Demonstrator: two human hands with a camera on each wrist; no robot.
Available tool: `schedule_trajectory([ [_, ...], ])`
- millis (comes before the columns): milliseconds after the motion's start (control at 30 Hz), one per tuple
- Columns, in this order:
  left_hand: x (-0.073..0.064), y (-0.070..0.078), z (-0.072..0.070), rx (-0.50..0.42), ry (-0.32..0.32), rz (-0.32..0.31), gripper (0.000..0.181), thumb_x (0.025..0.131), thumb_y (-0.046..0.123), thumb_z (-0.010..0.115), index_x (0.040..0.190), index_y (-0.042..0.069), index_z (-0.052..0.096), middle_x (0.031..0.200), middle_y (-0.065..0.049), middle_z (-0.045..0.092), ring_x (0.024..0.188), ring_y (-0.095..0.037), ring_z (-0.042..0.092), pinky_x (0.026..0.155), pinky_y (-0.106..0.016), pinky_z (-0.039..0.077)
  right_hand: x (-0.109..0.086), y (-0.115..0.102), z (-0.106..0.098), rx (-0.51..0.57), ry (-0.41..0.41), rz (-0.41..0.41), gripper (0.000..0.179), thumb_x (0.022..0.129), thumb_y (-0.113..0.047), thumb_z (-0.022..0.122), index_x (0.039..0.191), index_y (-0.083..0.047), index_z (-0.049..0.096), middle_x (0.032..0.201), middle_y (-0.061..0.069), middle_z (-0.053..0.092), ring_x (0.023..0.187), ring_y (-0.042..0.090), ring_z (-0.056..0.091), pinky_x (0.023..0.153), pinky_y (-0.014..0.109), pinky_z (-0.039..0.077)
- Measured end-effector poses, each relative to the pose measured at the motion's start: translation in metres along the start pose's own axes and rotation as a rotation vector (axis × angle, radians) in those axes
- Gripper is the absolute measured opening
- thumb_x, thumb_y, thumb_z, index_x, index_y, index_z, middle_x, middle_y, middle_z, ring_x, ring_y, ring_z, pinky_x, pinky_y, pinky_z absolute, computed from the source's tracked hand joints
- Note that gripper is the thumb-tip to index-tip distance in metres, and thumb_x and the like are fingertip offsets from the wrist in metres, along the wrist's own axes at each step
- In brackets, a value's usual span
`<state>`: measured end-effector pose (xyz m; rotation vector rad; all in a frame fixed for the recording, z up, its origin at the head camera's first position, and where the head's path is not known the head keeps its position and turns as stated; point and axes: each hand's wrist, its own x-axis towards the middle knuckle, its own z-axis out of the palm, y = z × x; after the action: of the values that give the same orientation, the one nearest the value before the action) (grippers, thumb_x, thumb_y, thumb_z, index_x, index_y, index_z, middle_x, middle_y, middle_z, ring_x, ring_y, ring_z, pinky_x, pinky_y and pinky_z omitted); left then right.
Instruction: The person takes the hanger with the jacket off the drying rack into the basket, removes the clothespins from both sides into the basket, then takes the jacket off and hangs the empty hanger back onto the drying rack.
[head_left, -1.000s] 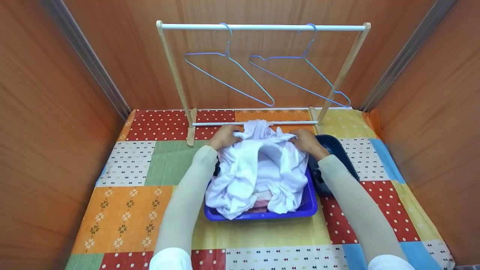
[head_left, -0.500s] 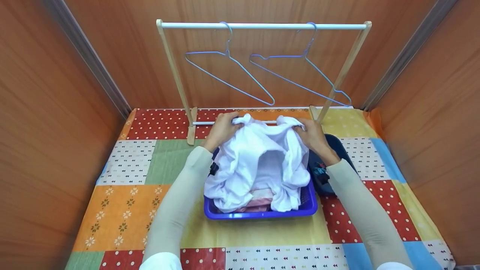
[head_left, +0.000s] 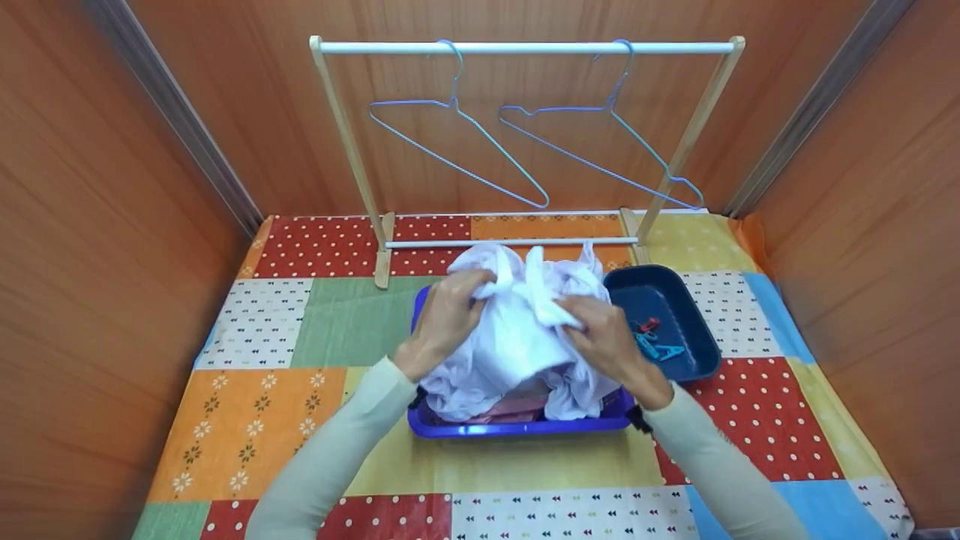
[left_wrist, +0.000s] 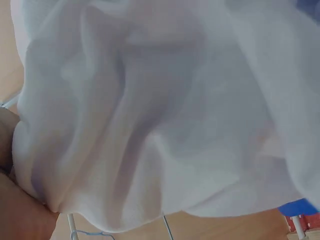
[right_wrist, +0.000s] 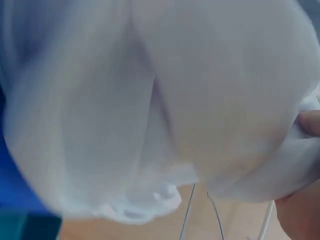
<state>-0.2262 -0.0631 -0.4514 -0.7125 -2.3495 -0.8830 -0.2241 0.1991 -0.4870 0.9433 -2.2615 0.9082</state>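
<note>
A crumpled white garment (head_left: 517, 345) is bunched over a blue-purple basket (head_left: 525, 430), a narrow band-like fold showing at its top. My left hand (head_left: 448, 319) pinches the cloth near the upper left of that fold. On the other side, my right hand (head_left: 606, 337) grips the strip's right end. Draped white fabric fills most of both wrist views, hiding most of the fingers. Folded pink cloth (head_left: 517, 409) shows under the garment at the basket's front.
Right of the basket stands a dark tray (head_left: 694, 322) holding red and teal clothespins (head_left: 656, 347). Behind is a rack with a white rail (head_left: 525, 48), where two wire hangers (head_left: 480, 126) hang. Wood-grain panels (head_left: 97, 300) enclose the patchwork cloth on three sides.
Both hands first lifted the garment's top toward the rack, then came back nearer and lower, bringing the band-like fold up between them. The tray's clothespins are now uncovered by the right arm.
</note>
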Motion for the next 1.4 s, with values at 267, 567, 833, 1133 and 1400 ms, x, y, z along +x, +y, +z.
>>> schedule_trajectory([
  [267, -0.064, 0.022, 0.004, 0.13, -0.257, 0.168, 0.031, 0.084, 0.004, 0.07, 0.113, 0.014, 0.069, 0.12, -0.005, 0.07, 0.117, -0.023, 0.064, 0.103, -0.036, 0.051, -0.045, -0.029, 0.016, -0.021, -0.23, -0.032, 0.038, 0.086, -0.013, 0.071, 0.124, -0.013, 0.068, 0.123, 0.005, 0.07, 0.11, 0.021, 0.068, 0.09, 0.036, 0.057],
  [567, -0.107, 0.031, 0.01, 0.304, -0.562, 0.182, 0.07, 0.086, 0.069, 0.055, 0.138, 0.021, 0.055, 0.146, -0.003, 0.053, 0.14, -0.027, 0.043, 0.116, -0.053, 0.032, -0.066, -0.046, 0.014, -0.093, -0.641, 0.017, 0.078, 0.088, -0.067, 0.055, 0.149, -0.02, 0.044, 0.157, 0.001, 0.039, 0.142, 0.023, 0.041, 0.116, 0.049, 0.035],
  [833, -0.116, 0.035, 0.019, 0.465, -0.581, 0.239, 0.079, 0.085, 0.069, 0.058, 0.146, 0.02, 0.047, 0.152, -0.005, 0.045, 0.145, -0.031, 0.035, 0.117, -0.058, 0.029, -0.064, -0.046, 0.014, -0.19, -0.763, 0.007, 0.087, 0.084, -0.072, 0.055, 0.151, -0.02, 0.039, 0.162, 0.003, 0.029, 0.148, 0.025, 0.031, 0.121, 0.05, 0.024],
  [1133, -0.108, 0.018, 0.019, 0.503, -0.563, 0.248, 0.067, 0.09, 0.06, 0.058, 0.146, 0.023, 0.048, 0.153, -0.004, 0.045, 0.146, -0.03, 0.035, 0.116, -0.056, 0.032, -0.06, -0.043, 0.021, -0.258, -0.674, 0.024, 0.078, 0.091, -0.061, 0.055, 0.155, -0.021, 0.032, 0.161, 0.004, 0.031, 0.147, 0.026, 0.034, 0.118, 0.049, 0.031],
  [1400, -0.11, 0.009, 0.029, 0.498, -0.623, 0.197, 0.061, 0.092, 0.048, 0.064, 0.145, 0.022, 0.05, 0.155, -0.003, 0.042, 0.149, -0.028, 0.03, 0.117, -0.057, 0.03, -0.067, -0.047, 0.041, -0.289, -0.621, 0.086, 0.064, 0.096, -0.044, 0.059, 0.151, -0.019, 0.039, 0.16, 0.006, 0.033, 0.146, 0.028, 0.035, 0.116, 0.055, 0.032],
])
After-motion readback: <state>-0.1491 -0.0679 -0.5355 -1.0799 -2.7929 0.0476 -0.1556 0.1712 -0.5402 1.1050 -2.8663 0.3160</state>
